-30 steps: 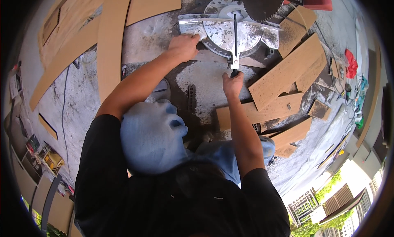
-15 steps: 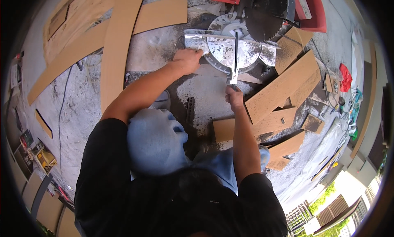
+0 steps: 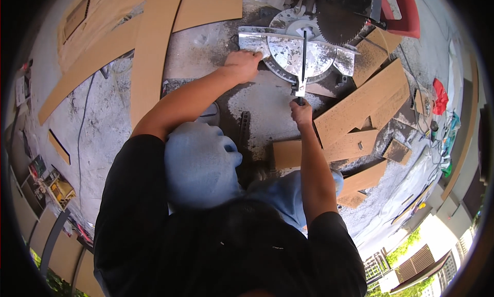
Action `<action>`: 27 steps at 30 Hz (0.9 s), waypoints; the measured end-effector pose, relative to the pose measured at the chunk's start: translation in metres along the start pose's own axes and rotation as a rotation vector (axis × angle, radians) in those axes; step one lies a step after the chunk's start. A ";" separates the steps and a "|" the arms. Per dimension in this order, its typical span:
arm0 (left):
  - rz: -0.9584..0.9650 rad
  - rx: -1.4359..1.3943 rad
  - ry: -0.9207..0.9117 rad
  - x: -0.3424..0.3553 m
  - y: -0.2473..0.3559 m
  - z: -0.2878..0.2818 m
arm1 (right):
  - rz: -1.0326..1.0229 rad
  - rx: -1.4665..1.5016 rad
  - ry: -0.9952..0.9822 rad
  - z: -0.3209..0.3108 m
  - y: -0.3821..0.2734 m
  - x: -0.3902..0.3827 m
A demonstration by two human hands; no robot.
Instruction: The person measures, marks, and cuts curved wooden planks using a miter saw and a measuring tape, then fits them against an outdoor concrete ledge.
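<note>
A dusty miter saw (image 3: 288, 55) stands on the floor in front of me, its toothed blade (image 3: 339, 16) raised at the back right. My left hand (image 3: 243, 64) is closed on the left end of the saw's base, at the metal fence (image 3: 252, 40). With my right hand (image 3: 301, 112) I grip the dark handle (image 3: 299, 100) at the front of the saw's turntable arm. The fingers wrap round it, partly hidden. Nothing lies on the turntable, and its dark slot runs toward me.
Long brown boards (image 3: 149, 55) lie to the left. Several dusty offcuts (image 3: 355, 111) are heaped at the right. A slotted dark metal strip (image 3: 245, 127) lies before my knee. A red cloth (image 3: 440, 96) and a cable (image 3: 411, 81) are farther right.
The view has shifted, so the saw and boards sit slightly higher and farther right. Both hands keep their places on the saw.
</note>
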State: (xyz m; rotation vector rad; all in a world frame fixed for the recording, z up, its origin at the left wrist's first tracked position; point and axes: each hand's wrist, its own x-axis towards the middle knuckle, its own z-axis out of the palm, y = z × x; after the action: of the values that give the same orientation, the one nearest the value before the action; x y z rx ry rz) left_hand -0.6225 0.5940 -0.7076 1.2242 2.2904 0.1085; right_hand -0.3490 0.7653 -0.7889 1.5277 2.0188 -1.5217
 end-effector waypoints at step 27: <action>-1.036 -0.831 0.291 -0.375 -0.312 0.141 | -0.050 -0.320 0.129 0.001 0.009 -0.042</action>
State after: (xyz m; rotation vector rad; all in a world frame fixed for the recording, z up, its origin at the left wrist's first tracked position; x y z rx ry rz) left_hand -0.6204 0.0900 -0.7685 -0.4323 2.3989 0.7746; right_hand -0.3235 0.7386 -0.7671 1.4862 2.2544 -1.0710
